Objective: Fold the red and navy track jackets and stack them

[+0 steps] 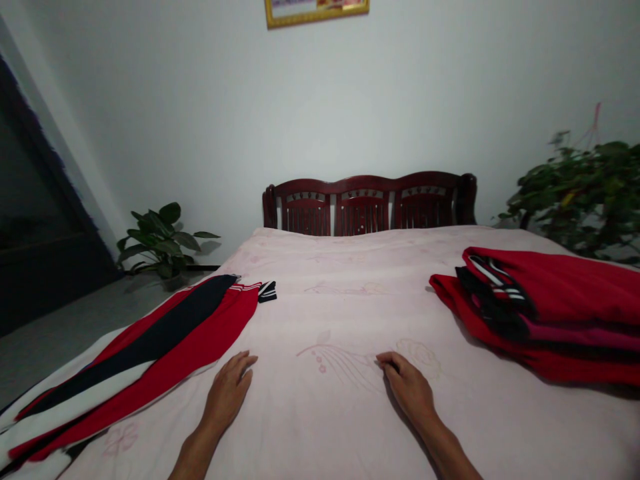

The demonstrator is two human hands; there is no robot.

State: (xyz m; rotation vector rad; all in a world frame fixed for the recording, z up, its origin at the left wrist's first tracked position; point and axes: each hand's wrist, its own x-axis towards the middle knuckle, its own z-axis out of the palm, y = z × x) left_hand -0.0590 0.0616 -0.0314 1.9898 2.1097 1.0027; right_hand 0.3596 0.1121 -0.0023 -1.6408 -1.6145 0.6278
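Note:
My left hand (230, 390) is low over the pink bedsheet (320, 320), its fingers a little bent and apart, with nothing in it. Just beyond it, on the left side of the bed, lies a red, navy and white garment (195, 333) with striped trim, its near end running out of view. Across from it, my right hand (407, 387) rests on or just above the sheet, loosely curved, fingertips pointing left and no object visible in it. To its right sits a stack of folded red clothes (565, 287), with black and magenta layers between.
A dark wooden headboard (370, 203) stands against the white wall (350, 100) at the far end. Potted plants flank the bed, a leafy one (165, 240) on the left floor and a bushy one (590, 190) at right. A gold picture frame (317, 17) hangs above.

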